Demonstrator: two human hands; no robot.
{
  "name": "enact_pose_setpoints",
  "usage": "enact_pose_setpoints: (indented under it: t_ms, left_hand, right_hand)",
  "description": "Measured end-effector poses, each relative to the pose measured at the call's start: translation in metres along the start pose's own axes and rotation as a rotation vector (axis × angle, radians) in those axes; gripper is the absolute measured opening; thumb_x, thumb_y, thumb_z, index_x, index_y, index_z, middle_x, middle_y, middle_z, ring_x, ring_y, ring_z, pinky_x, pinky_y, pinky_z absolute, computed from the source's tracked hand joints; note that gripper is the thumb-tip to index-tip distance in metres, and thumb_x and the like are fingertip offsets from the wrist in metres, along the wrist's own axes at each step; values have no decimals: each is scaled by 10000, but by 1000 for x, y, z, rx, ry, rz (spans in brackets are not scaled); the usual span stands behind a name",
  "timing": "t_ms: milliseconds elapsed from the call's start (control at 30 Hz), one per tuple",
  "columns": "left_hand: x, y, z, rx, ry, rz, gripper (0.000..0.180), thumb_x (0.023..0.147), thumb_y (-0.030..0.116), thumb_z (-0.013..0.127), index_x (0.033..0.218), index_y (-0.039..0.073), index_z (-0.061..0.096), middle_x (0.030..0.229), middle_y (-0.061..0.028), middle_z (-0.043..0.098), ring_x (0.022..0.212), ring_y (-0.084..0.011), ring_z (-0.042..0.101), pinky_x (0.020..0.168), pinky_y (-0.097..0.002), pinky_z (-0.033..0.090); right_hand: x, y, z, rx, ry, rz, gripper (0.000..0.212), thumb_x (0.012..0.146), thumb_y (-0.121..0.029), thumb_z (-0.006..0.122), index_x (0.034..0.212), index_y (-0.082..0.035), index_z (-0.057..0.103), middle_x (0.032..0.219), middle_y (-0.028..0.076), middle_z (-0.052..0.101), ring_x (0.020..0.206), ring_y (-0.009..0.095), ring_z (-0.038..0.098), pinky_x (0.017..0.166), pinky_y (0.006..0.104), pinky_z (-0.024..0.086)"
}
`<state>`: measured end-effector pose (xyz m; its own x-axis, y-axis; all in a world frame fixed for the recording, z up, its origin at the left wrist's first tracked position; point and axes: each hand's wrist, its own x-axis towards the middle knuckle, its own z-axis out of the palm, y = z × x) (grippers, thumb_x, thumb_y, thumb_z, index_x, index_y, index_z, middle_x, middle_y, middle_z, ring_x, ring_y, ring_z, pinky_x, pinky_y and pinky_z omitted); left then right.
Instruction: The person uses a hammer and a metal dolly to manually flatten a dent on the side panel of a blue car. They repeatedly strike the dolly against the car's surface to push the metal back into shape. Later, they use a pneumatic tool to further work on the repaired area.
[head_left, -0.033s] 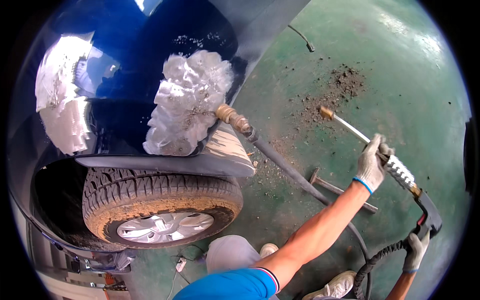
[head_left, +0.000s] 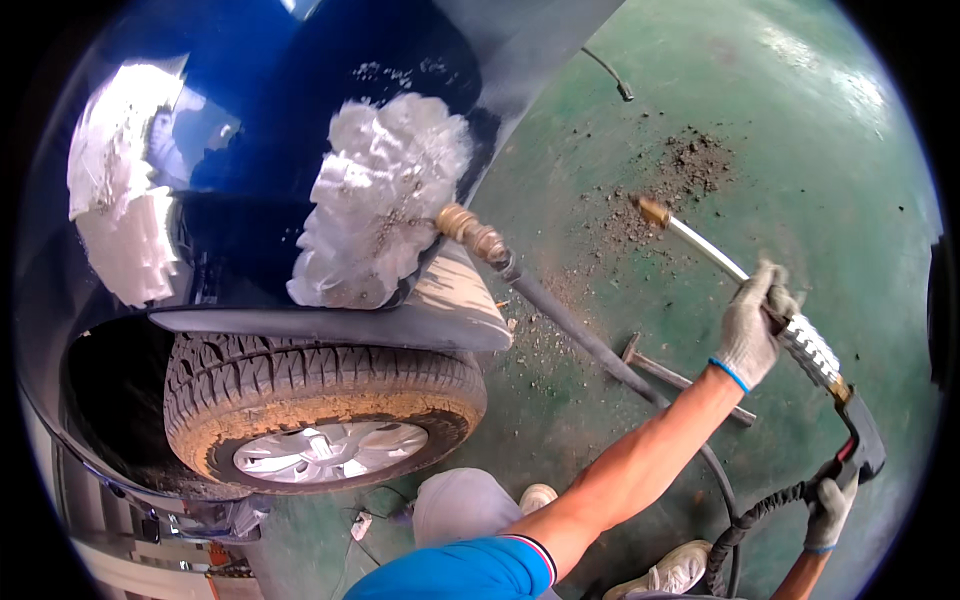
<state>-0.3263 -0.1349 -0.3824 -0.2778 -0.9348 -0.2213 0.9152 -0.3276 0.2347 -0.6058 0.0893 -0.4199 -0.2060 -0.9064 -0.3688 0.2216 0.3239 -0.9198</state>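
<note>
Both my hands wear pale work gloves and are closed on a welding gun [head_left: 801,345] with a long metal rod, a brass tip and a black pistol handle. My left hand [head_left: 755,325] wraps the rod just ahead of a white ribbed section. At the rear, my right hand [head_left: 832,508] grips the handle [head_left: 862,440], where a black sleeved cable [head_left: 765,512] joins. The brass tip [head_left: 653,212] hangs over the floor, apart from the car. A brass connector [head_left: 470,232] on a thick grey cable touches a bare-metal patch [head_left: 385,190] on the blue body panel.
Below the panel is a muddy tire [head_left: 330,395] with a silver wheel. A hammer [head_left: 685,380] lies on the green floor beside the grey cable [head_left: 580,335]. Dirt crumbs [head_left: 690,165] are scattered beyond the tip. A thin cable end [head_left: 622,88] lies farther off.
The brass tip has shifted very slightly up in the view and looks a little blurred. My left hand has risen slightly too; both hands keep their grip.
</note>
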Motion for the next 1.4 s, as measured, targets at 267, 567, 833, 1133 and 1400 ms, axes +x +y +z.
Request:
enact_pose_setpoints:
  t_ms: [267,567,833,1133,1400]
  left_hand:
    - [-107,62,147,332,-3,250,404,1150,458,594,959,108,659,547,71,437,428,-61,411,772,-341,597]
    - [-118,90,157,317,44,246,453,1146,499,576,1023,77,688,578,34,450,463,-112,458,902,-440,625]
    - [-121,99,163,335,24,265,473,1145,518,566,1043,69,680,585,36,419,470,-126,440,967,-475,602]
    - [-119,99,159,336,1,252,478,1152,528,540,1056,77,667,592,34,406,480,-132,426,1016,-491,566]
    - [-117,98,163,332,-35,264,473,1162,523,517,1072,82,663,585,35,382,485,-144,436,1039,-506,548]
  right_hand:
    - [33,-3,11,775,-512,-56,514,965,-460,780,1119,-18,566,608,71,577,408,196,505,377,319,415]
    - [21,-38,45,701,-619,-141,354,895,-260,828,991,-18,590,606,87,599,404,198,515,385,321,441]
    - [33,-49,49,700,-712,-121,367,884,-265,840,996,-25,587,618,98,609,411,197,506,400,328,416]
    - [35,-44,46,701,-667,-149,362,892,-274,843,987,-24,599,605,90,604,386,201,494,383,326,402]
    - [49,-56,35,697,-821,-101,322,865,-207,834,914,13,604,600,126,625,393,225,535,379,334,423]
